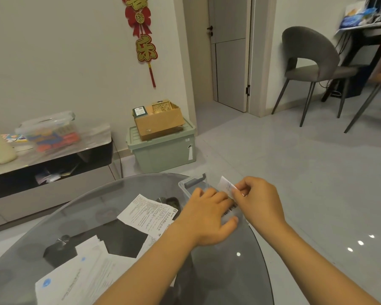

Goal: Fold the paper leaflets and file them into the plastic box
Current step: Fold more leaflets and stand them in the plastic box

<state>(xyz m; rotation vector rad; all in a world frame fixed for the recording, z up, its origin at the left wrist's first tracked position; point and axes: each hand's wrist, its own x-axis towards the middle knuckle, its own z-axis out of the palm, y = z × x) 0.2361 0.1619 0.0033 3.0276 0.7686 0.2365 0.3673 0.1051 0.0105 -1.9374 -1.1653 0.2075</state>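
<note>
A clear plastic box (186,185) with a grey handle stands at the far right of the round glass table (79,208). My right hand (259,201) pinches a small folded white leaflet (226,184) over the box. Over the box's near side lies my left hand (209,216), fingers spread and resting on the folded papers inside, which it mostly hides. An unfolded printed leaflet (147,213) lies on the glass just left of the box. More white sheets (79,276) are spread at the table's near left.
A low cabinet (53,164) at the left carries a clear lidded tub (48,133). A green storage bin (163,150) with a cardboard box (161,122) on top stands by the wall. Grey chairs (312,67) are at the back right.
</note>
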